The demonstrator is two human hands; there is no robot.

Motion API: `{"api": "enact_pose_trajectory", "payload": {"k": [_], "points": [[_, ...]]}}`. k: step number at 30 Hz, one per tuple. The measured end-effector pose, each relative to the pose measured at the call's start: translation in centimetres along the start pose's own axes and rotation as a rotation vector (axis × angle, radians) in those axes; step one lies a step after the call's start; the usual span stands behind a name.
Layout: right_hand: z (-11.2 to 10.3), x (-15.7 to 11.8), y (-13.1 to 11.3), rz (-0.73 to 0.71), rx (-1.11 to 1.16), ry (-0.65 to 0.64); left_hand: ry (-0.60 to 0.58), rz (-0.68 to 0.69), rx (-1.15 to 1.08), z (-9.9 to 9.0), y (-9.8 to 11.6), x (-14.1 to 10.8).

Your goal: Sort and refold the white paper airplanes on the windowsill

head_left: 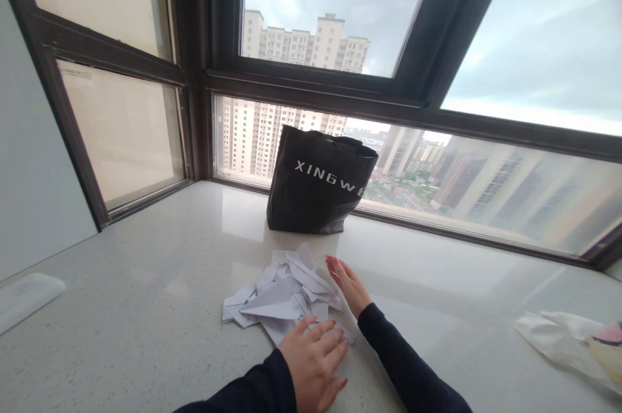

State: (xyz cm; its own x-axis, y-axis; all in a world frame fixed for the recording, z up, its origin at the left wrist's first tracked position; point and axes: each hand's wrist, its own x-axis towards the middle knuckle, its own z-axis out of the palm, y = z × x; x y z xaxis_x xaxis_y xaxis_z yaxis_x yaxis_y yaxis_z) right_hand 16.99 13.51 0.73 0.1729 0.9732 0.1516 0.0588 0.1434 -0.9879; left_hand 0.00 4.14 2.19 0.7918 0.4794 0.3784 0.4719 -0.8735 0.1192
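Note:
A loose heap of folded white papers lies on the pale speckled windowsill, one pointed like a paper plane on top. At the near edge of the heap is my left hand, palm down with its fingers stretched and apart. My right hand stands on edge along the heap's right side, fingers extended and holding nothing. Behind the papers a black bag with white lettering stands upright, leaning slightly. Some papers under my left hand are hidden.
Dark-framed windows rise behind the bag and at the left. A white rounded object lies at the left edge of the sill. Over at the far right is a crumpled white plastic-like wrapper beside something yellow and pink.

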Motion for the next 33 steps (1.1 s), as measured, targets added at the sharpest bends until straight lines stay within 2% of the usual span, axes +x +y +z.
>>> {"api": "enact_pose_trajectory", "payload": {"k": [2, 4, 7, 11, 14, 18, 21, 27, 30, 33], "points": [[1.3, 0.5, -0.1, 0.055, 0.065, -0.002, -0.022, 0.092, -0.014, 1.4, -0.4, 1.0], [2.4, 0.5, -0.4, 0.103, 0.121, -0.013, -0.060, 0.101, -0.016, 2.0, -0.9, 1.5], [3.8, -0.1, -0.8, 0.141, 0.199, -0.054, -0.104, 0.018, -0.004, 1.5, -1.3, 0.8], [6.0, -1.6, -1.0, 0.132, 0.290, -0.114, -0.148, -0.139, 0.007, -0.5, -1.3, -1.7], [8.1, -2.5, -0.9, 0.096, 0.336, -0.139, -0.136, -0.283, 0.034, -1.3, -1.8, -3.6], [10.6, -3.1, -0.6, 0.060, 0.338, -0.161, -0.050, -0.343, 0.132, -0.7, -3.4, -5.7], [11.4, -3.0, -0.3, 0.049, 0.280, -0.132, 0.061, -0.355, 0.218, -0.4, -4.4, -7.0], [10.3, -1.3, 0.4, 0.023, 0.152, 0.052, 0.292, -0.338, 0.358, -3.4, -4.2, -8.8], [10.1, -0.6, 0.8, 0.015, 0.136, 0.038, 0.288, -0.568, 0.498, -4.1, -4.8, -9.7], [11.0, -0.5, 1.2, 0.005, 0.142, -0.030, 0.138, -0.831, 0.457, -3.4, -6.0, -10.4]]}}
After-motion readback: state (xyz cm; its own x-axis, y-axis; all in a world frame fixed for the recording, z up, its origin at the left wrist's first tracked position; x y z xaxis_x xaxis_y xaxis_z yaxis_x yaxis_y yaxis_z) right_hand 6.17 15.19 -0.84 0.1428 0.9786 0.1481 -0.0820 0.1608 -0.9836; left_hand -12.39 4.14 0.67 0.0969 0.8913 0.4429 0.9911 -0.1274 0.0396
